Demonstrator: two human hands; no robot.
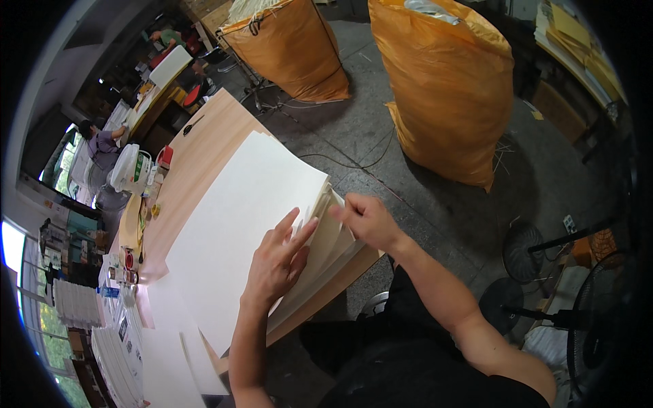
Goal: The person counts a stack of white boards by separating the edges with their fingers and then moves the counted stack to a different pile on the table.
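A stack of large white paper sheets (248,197) lies on the wooden table, its near right edges fanned and slightly lifted. My left hand (275,262) rests on top of the stack near that edge, fingers spread and holding nothing. At the fanned corners is my right hand (367,219), curled closed with thumb and forefinger against the edges of the sheets. Its fingers partly hide how many sheets lie between them. More layers of paper (326,262) show below the top sheets, beside the table's near edge.
Two large orange sacks (445,88) stand on the grey floor beyond the wooden table (211,136). Scissors (192,125), a white bucket (129,168) and tape rolls (129,258) lie along the table's left. Fans (595,316) stand at right. Two people work farther back.
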